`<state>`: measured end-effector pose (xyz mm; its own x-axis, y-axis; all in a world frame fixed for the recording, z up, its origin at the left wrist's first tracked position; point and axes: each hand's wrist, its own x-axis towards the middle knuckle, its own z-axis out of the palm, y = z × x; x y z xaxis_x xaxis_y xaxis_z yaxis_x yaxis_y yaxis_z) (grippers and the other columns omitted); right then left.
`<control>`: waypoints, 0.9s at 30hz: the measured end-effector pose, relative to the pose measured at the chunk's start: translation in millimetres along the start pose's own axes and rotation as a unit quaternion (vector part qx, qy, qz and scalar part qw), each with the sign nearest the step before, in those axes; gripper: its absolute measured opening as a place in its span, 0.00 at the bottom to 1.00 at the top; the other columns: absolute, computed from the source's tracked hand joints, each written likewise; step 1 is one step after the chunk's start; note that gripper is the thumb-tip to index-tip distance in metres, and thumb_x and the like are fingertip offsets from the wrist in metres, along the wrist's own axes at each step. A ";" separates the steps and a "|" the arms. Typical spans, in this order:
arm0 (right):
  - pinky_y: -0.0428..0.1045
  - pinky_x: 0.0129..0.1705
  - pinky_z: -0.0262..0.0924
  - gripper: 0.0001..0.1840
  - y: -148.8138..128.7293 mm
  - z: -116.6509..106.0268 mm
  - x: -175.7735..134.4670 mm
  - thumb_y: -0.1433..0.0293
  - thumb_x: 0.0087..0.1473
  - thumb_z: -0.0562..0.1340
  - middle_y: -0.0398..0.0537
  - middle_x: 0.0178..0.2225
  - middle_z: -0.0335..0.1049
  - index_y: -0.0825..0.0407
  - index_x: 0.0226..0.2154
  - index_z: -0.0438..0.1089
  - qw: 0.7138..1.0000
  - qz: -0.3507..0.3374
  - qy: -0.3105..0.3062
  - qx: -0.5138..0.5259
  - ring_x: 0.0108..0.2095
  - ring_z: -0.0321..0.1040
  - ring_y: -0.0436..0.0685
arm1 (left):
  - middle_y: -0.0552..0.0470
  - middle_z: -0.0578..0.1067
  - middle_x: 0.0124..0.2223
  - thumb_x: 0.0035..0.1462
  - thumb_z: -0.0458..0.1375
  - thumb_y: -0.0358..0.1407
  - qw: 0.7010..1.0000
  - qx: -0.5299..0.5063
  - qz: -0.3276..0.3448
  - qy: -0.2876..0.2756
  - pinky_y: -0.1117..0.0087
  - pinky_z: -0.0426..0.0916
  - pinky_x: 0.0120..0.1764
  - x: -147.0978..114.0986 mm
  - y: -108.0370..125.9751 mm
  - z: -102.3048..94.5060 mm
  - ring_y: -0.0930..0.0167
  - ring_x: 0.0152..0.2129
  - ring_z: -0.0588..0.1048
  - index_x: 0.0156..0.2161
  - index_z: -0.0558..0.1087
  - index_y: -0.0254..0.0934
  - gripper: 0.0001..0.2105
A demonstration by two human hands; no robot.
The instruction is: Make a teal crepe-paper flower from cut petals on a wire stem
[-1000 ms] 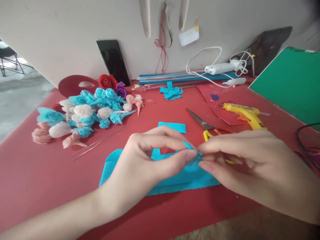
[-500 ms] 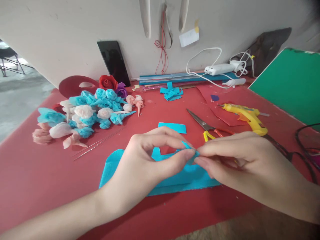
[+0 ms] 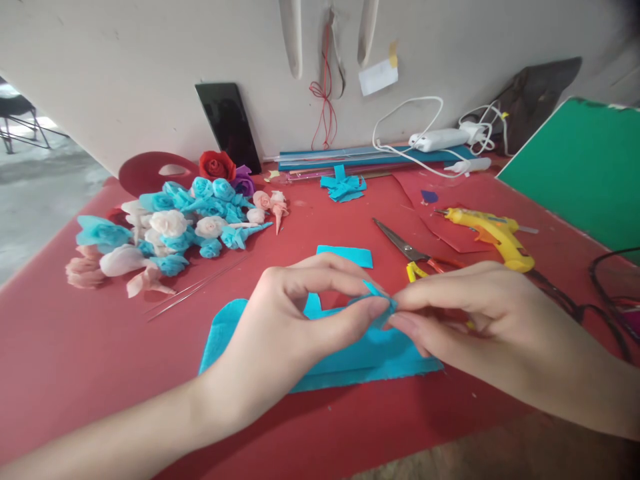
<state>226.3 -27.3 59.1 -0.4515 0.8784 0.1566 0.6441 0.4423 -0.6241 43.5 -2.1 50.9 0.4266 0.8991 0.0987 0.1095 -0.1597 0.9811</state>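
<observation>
Between my two hands is a small piece of blue crepe paper [image 3: 373,289], mostly covered by my fingers. My left hand [image 3: 315,310] pinches it between thumb and forefinger. The fingertips of my right hand [image 3: 460,310] close on its right end, touching the left fingertips. Below them lies a larger folded sheet of blue crepe paper [image 3: 360,373]. Just beyond my hands rests a cut blue rectangle [image 3: 345,256]. Scissors [image 3: 407,250] with red and yellow handles lie past my right hand, blades pointing away to the left.
Blue, white and pink paper flowers [image 3: 170,223] are heaped at the left, with thin wires [image 3: 195,289] in front. Blue strips [image 3: 343,185] lie farther back. A yellow glue gun [image 3: 493,230] sits at the right. A phone [image 3: 227,123] leans on the wall near a white power strip [image 3: 435,139].
Both hands keep their pinch on the blue piece, almost in place. My right hand's fingers have shifted very slightly against it.
</observation>
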 end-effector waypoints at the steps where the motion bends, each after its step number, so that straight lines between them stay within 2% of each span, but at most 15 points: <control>1: 0.37 0.16 0.44 0.17 -0.1 -0.1 0.1 0.65 0.57 0.54 0.36 0.14 0.52 0.53 0.19 0.60 1.000 -0.002 0.000 -0.001 0.16 0.49 0.40 | 0.58 0.74 0.28 0.48 0.60 0.31 1.000 -0.001 0.002 -0.002 0.74 0.65 0.30 0.0 -0.1 0.1 0.75 0.28 0.71 0.25 0.74 0.39 0.04; 5: 0.37 0.16 0.45 0.17 -0.2 0.2 -0.2 0.64 0.57 0.54 0.36 0.14 0.53 0.53 0.20 0.63 1.000 -0.007 0.001 -0.006 0.16 0.50 0.40 | 0.59 0.74 0.28 0.48 0.60 0.31 1.000 0.005 0.004 -0.006 0.74 0.65 0.31 0.4 -0.2 -0.1 0.75 0.28 0.71 0.24 0.74 0.39 0.04; 10: 0.38 0.17 0.47 0.11 0.4 0.3 -0.4 0.65 0.57 0.54 0.36 0.15 0.58 0.51 0.28 0.68 0.999 -0.027 -0.015 -0.013 0.16 0.53 0.41 | 0.58 0.74 0.28 0.48 0.60 0.31 1.000 -0.001 0.003 -0.006 0.75 0.65 0.31 0.6 0.1 -1.2 0.75 0.27 0.71 0.24 0.73 0.38 0.04; 12: 0.39 0.17 0.48 0.11 0.9 -4.3 1.0 0.65 0.57 0.54 0.37 0.15 0.59 0.51 0.28 0.68 0.999 -0.030 -0.006 -0.030 0.16 0.54 0.42 | 0.58 0.74 0.27 0.48 0.60 0.31 1.000 -0.007 0.001 -0.004 0.75 0.64 0.30 0.7 -0.4 -1.5 0.76 0.26 0.71 0.23 0.73 0.38 0.05; 14: 0.40 0.15 0.46 0.13 2.4 -12.7 2.4 0.65 0.57 0.53 0.38 0.15 0.59 0.51 0.25 0.68 0.998 -0.016 0.028 -0.052 0.15 0.54 0.43 | 0.58 0.73 0.27 0.48 0.60 0.30 1.000 -0.010 -0.007 0.006 0.75 0.64 0.30 1.3 -1.9 -1.5 0.76 0.26 0.70 0.23 0.72 0.38 0.05; 16: 0.41 0.13 0.44 0.16 5.5 -21.6 2.7 0.65 0.57 0.52 0.39 0.13 0.58 0.51 0.22 0.67 0.993 0.011 0.089 -0.074 0.14 0.53 0.44 | 0.58 0.72 0.26 0.47 0.61 0.30 1.000 -0.015 -0.020 0.016 0.76 0.63 0.29 2.4 -4.6 -1.0 0.77 0.25 0.70 0.22 0.71 0.37 0.06; 18: 0.41 0.14 0.46 0.16 9.4 -26.0 1.0 0.64 0.55 0.53 0.39 0.13 0.59 0.51 0.21 0.67 0.988 0.052 0.129 -0.074 0.14 0.54 0.45 | 0.58 0.72 0.26 0.47 0.60 0.30 0.999 -0.029 -0.037 0.017 0.76 0.63 0.30 3.9 -8.3 0.1 0.77 0.25 0.69 0.22 0.71 0.37 0.06; 20: 0.40 0.16 0.50 0.13 12.9 -22.3 -2.4 0.62 0.54 0.56 0.40 0.17 0.64 0.51 0.24 0.69 0.989 0.093 0.108 -0.039 0.17 0.57 0.46 | 0.58 0.72 0.26 0.48 0.60 0.31 0.997 -0.046 -0.054 0.008 0.77 0.62 0.31 5.0 -12.1 1.8 0.78 0.26 0.69 0.22 0.72 0.36 0.06; 22: 0.40 0.17 0.51 0.11 14.6 -11.8 -6.1 0.60 0.52 0.58 0.40 0.20 0.66 0.50 0.29 0.71 0.992 0.121 0.042 0.019 0.19 0.59 0.46 | 0.58 0.71 0.26 0.48 0.60 0.31 0.996 -0.062 -0.069 -0.001 0.77 0.62 0.31 4.9 -15.2 3.9 0.78 0.26 0.69 0.22 0.72 0.36 0.06; 24: 0.39 0.17 0.50 0.12 13.7 0.4 -8.4 0.60 0.52 0.58 0.39 0.20 0.64 0.50 0.31 0.71 0.989 0.122 -0.016 0.081 0.19 0.58 0.45 | 0.57 0.71 0.26 0.48 0.60 0.30 0.994 -0.077 -0.078 -0.007 0.76 0.62 0.31 3.4 -16.8 6.3 0.78 0.25 0.69 0.22 0.72 0.35 0.06; 27: 0.40 0.18 0.47 0.14 8.9 11.5 -8.7 0.63 0.55 0.55 0.38 0.17 0.57 0.54 0.25 0.67 0.982 0.113 -0.058 0.140 0.18 0.53 0.44 | 0.56 0.71 0.27 0.48 0.60 0.30 0.993 -0.087 -0.082 -0.017 0.76 0.63 0.31 0.1 -16.1 9.3 0.77 0.26 0.69 0.22 0.72 0.35 0.06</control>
<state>228.8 -33.1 43.4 -0.3944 0.9148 -0.0874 0.5473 0.1575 -0.8220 50.1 -3.3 33.5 0.4456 0.8927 -0.0672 0.0246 0.0628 0.9977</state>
